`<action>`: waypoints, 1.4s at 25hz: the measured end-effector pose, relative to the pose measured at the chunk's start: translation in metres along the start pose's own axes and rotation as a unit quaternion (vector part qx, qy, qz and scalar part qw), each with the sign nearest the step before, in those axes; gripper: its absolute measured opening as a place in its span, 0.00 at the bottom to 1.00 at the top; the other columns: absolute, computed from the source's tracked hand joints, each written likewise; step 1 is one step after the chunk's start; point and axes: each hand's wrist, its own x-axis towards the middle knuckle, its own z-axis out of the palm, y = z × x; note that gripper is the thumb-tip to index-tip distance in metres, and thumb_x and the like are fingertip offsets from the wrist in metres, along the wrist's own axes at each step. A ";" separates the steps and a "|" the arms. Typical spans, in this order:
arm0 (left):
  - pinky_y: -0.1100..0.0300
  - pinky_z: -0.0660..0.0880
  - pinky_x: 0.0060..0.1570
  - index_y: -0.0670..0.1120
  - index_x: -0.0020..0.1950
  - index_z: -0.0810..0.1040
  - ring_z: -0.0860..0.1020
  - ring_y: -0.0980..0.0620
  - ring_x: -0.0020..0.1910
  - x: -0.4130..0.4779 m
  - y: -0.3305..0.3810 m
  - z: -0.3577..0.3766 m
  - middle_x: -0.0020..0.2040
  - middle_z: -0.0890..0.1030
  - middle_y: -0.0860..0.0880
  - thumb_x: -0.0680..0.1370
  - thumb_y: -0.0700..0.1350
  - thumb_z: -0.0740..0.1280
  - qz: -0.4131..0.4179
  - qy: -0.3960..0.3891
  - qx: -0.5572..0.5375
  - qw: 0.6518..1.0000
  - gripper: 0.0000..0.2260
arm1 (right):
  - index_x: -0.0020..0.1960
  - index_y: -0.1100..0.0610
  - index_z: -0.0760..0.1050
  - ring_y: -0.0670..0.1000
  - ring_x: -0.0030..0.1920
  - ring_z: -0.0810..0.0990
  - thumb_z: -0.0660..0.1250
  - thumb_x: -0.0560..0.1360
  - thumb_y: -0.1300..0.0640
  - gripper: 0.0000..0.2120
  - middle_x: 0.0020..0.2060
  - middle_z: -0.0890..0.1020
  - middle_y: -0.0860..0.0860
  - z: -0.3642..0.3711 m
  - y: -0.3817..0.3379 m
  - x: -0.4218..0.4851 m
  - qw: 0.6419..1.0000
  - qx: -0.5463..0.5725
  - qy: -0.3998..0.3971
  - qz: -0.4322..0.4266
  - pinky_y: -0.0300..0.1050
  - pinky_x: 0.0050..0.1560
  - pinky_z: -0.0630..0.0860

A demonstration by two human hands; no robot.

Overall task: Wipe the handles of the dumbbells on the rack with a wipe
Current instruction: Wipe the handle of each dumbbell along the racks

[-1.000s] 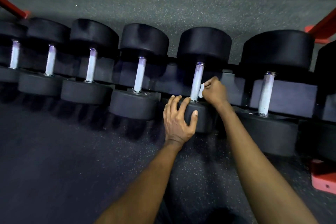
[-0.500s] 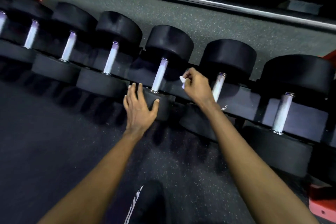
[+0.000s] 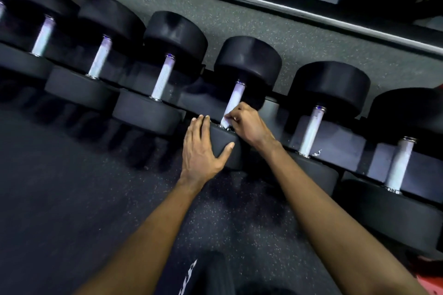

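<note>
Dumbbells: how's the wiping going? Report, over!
Left hand flat on the near dumbbell head. Right hand pinches the wipe against that dumbbell's handle. Nothing blocking the handle.

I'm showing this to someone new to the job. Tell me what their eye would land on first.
The two bare arms meeting at centre: the right hand pinches a pale wipe against one dumbbell handle, while the left hand rests flat on that dumbbell's near head. Then the row of black dumbbells slanting across the frame.
</note>
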 end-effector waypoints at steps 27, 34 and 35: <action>0.44 0.67 0.70 0.50 0.76 0.69 0.70 0.45 0.72 0.031 0.035 -0.011 0.74 0.72 0.48 0.76 0.66 0.53 -0.287 -0.005 -0.058 0.956 0.32 | 0.48 0.57 0.75 0.46 0.38 0.77 0.70 0.73 0.64 0.06 0.42 0.80 0.49 0.013 0.009 -0.002 0.937 0.244 -0.004 0.250 0.32 0.41 0.68; 0.44 0.68 0.69 0.51 0.75 0.69 0.70 0.46 0.72 0.031 0.029 -0.008 0.73 0.72 0.48 0.77 0.67 0.51 -0.274 -0.011 -0.055 0.960 0.32 | 0.43 0.59 0.74 0.49 0.38 0.80 0.60 0.74 0.76 0.13 0.38 0.82 0.56 0.011 0.014 0.021 0.737 0.537 -0.080 0.403 0.39 0.38 0.79; 0.44 0.68 0.69 0.51 0.75 0.68 0.70 0.46 0.72 0.030 0.028 -0.007 0.74 0.72 0.48 0.77 0.67 0.51 -0.272 -0.010 -0.053 0.961 0.32 | 0.44 0.60 0.74 0.49 0.38 0.81 0.59 0.74 0.77 0.13 0.38 0.82 0.56 0.010 0.014 0.021 0.721 0.556 -0.079 0.406 0.39 0.39 0.79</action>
